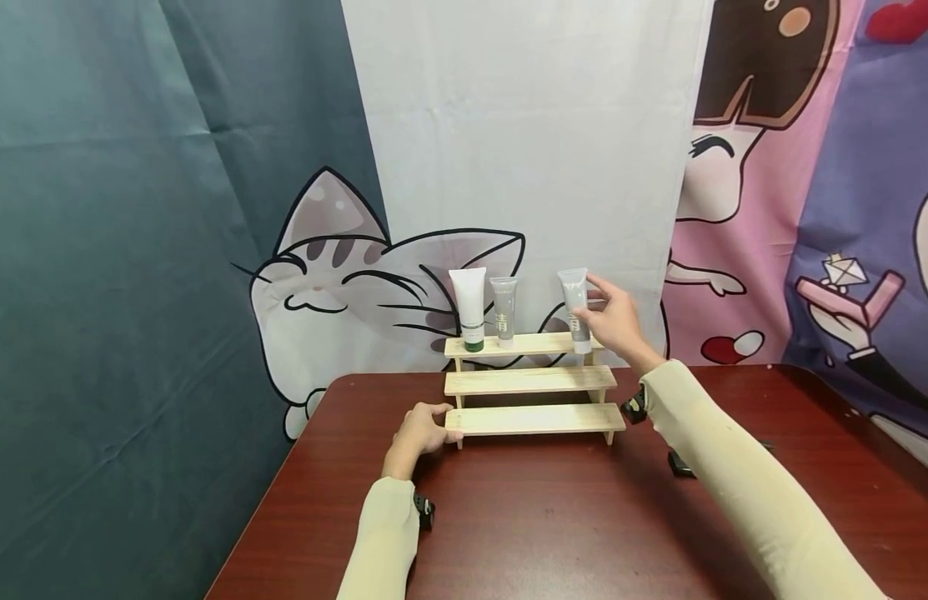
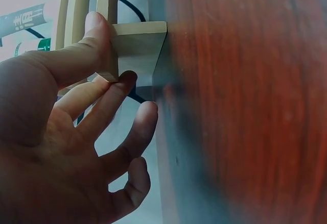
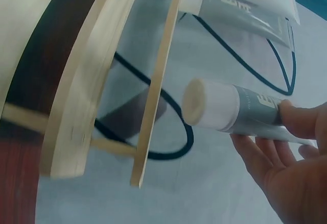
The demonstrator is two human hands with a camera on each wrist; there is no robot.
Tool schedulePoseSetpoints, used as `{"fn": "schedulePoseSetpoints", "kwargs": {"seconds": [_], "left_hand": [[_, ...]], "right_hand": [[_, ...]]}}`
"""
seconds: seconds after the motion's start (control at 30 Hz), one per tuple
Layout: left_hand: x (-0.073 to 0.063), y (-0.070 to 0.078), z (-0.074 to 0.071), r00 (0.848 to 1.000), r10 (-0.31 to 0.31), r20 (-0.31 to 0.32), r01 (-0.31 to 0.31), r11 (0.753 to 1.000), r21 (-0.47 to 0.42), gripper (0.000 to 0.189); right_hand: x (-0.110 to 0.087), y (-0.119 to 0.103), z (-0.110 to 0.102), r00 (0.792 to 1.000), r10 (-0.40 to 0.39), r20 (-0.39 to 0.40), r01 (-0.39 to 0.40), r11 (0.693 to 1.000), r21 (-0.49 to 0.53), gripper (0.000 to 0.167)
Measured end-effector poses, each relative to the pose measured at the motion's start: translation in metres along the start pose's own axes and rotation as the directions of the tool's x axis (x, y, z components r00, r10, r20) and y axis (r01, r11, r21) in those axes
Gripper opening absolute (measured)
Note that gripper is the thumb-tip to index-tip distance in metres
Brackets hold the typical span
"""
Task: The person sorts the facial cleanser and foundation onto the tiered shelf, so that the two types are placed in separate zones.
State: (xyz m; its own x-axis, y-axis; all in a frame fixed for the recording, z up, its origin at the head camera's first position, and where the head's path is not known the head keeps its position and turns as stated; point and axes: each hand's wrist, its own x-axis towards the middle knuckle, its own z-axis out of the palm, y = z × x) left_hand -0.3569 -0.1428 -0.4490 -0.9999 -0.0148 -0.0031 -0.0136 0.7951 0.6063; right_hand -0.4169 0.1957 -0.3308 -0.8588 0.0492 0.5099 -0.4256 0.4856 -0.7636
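Note:
A three-step wooden display rack (image 1: 531,382) stands on the table. Its lowest board is pinched at the left end by my left hand (image 1: 421,429); in the left wrist view the thumb (image 2: 84,55) lies on one face and fingertips touch the other. My right hand (image 1: 616,320) grips a grey squeeze tube (image 1: 574,304), cap down, at the right end of the top step. The right wrist view shows a gap between its white cap (image 3: 209,104) and the top board. A white tube with a green cap (image 1: 471,304) and another grey tube (image 1: 504,308) stand at that step's left.
The rack stands on a dark red wooden table (image 1: 524,517), near its back edge. A black object (image 1: 681,463) lies partly hidden by the right forearm. Behind hangs a cartoon-printed cloth (image 1: 539,150). Each wrist wears a small black device.

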Motion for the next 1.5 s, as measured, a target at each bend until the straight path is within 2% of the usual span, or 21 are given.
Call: {"fn": "schedulePoseSetpoints", "kwargs": {"seconds": [0.3, 0.6, 1.03, 1.27, 1.5], "left_hand": [[0.0, 0.0, 0.001, 1.0, -0.006, -0.01, 0.006, 1.0, -0.013, 0.06], [0.001, 0.0, 0.001, 1.0, -0.008, -0.01, 0.008, 1.0, 0.005, 0.061], [0.0, -0.001, 0.002, 1.0, 0.003, -0.008, -0.003, 1.0, 0.005, 0.06], [-0.002, 0.0, 0.005, 0.996, 0.077, -0.046, -0.074, 0.996, 0.055, 0.059], [-0.003, 0.001, 0.002, 0.996, 0.081, -0.049, -0.078, 0.995, 0.065, 0.059]], "right_hand": [[0.005, -0.006, 0.029, 0.999, -0.013, -0.049, 0.019, 0.993, 0.117, 0.068], [0.01, -0.002, 0.045, 0.998, 0.001, -0.059, 0.011, 0.98, 0.199, 0.064], [0.01, 0.012, 0.057, 0.999, -0.001, -0.051, 0.013, 0.971, 0.239, 0.064], [0.011, 0.017, 0.06, 0.999, -0.002, -0.047, 0.014, 0.964, 0.265, 0.063], [0.011, 0.017, 0.062, 0.999, -0.013, -0.046, 0.026, 0.955, 0.296, 0.063]]}}
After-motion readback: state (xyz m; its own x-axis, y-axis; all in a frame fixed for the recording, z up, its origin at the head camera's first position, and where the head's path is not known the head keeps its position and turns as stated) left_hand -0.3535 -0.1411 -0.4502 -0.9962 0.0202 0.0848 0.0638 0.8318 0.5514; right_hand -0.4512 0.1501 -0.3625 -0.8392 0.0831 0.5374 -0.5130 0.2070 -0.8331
